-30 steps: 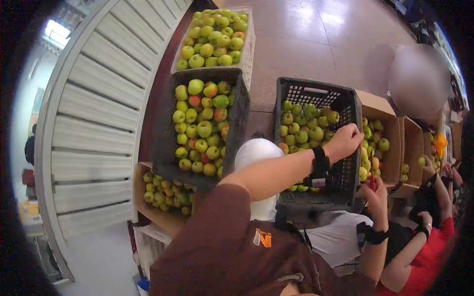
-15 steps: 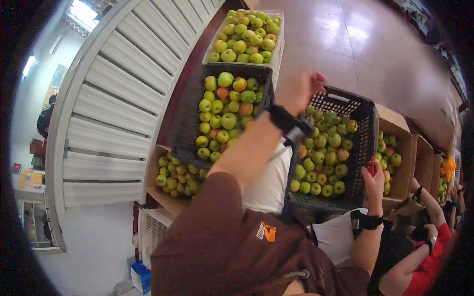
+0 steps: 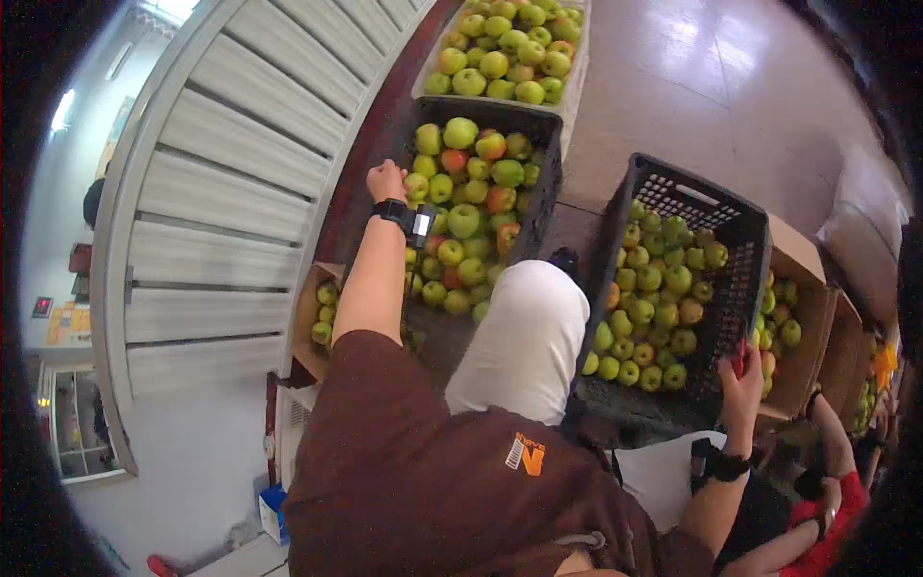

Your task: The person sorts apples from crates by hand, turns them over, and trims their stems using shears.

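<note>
My left hand (image 3: pixel 387 181), fingers curled, is at the left side of a black plastic crate (image 3: pixel 546 188) full of green and reddish apples (image 3: pixel 463 221). Its fingertips lie beside the apples at the rim, and whatever they hold is hidden. On my right, a second black crate (image 3: pixel 705 192) contains more green apples (image 3: pixel 654 298). By that crate's near right corner, my right hand (image 3: pixel 740 389) is closed around a small red object (image 3: pixel 738 361), its kind unclear. A black band with a small device (image 3: pixel 411 221) circles my left wrist.
A white crate of apples (image 3: pixel 505 58) stands at the far end. Cardboard boxes of apples (image 3: pixel 803 288) line the right side, where another person's arm (image 3: pixel 832 428) reaches in. White slatted panels (image 3: pixel 231 192) rise on the left. My knee (image 3: pixel 529 327) is between the black crates.
My left hand has swung left from the far edge of the right crate to the left crate's outer side. My right hand still holds the red object. The view has shifted slightly.
</note>
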